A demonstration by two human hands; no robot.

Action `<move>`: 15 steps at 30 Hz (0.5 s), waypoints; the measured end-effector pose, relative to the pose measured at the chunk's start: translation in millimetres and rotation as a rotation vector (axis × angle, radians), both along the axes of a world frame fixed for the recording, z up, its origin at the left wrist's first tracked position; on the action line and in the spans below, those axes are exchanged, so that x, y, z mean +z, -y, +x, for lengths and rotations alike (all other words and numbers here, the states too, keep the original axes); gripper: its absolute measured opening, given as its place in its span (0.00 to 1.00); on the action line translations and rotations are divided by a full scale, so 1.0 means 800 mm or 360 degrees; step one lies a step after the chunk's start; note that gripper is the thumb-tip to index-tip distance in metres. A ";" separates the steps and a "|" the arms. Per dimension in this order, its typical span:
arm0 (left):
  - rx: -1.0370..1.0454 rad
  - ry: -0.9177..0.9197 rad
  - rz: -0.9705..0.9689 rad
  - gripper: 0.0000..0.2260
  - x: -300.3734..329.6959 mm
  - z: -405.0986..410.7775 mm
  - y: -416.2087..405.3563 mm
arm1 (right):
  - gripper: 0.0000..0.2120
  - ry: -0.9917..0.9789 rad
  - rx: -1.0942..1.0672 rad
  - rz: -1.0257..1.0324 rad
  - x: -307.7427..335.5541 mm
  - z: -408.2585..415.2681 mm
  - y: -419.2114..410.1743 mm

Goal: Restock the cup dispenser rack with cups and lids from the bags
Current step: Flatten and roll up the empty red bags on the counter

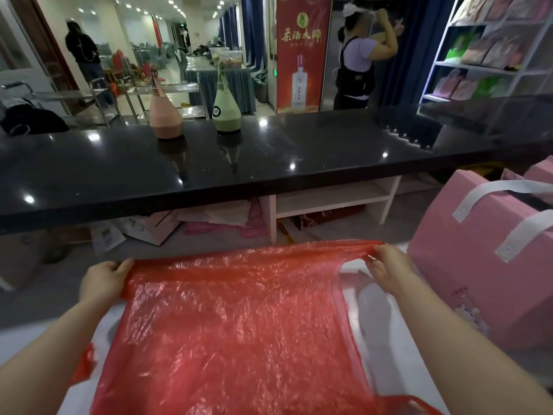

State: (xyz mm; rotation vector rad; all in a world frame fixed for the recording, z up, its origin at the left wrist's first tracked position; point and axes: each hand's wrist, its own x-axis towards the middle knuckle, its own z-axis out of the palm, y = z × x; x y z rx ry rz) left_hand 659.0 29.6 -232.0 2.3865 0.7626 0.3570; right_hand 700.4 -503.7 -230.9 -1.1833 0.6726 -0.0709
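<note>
Step in hand: a red plastic bag [239,319] is held stretched flat between both hands, over a white surface [398,339]; it is judged that the bag is being spread out, either to find its mouth or to flatten it once emptied.
Left hand: the left hand [103,281] is closed in a pinch on the bag's far left corner, thumb on top, the other fingers folded under the film.
Right hand: the right hand [389,269] is closed on the far right corner, where the film is bunched into a thin strip between thumb and fingers.
Bag: it lies near the person, its far edge pulled taut from hand to hand; it looks thin, crinkled and flat, and no cups or lids can be made out through it.
Cups, lids, rack: none is seen in this view, so where they stand cannot be told.
Surroundings: a black counter [269,163] runs across beyond the hands, with a pink bottle [165,113] and a green bottle [226,110] on it; a pink box [478,265] stands just beside the right hand.
Doing it well: the pull is best kept even on both corners, since thin film is likely to tear where it is bunched.
Caution: the grip should be kept on the edge only, so that the two layers can be parted if the mouth is wanted.
Progress: it cannot be judged from here how much of the restocking is done.
</note>
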 end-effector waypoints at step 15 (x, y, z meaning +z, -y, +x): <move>-0.0992 -0.0613 0.0801 0.26 -0.047 -0.021 0.088 | 0.30 0.0383 0.1577 -0.2577 -0.058 -0.030 -0.215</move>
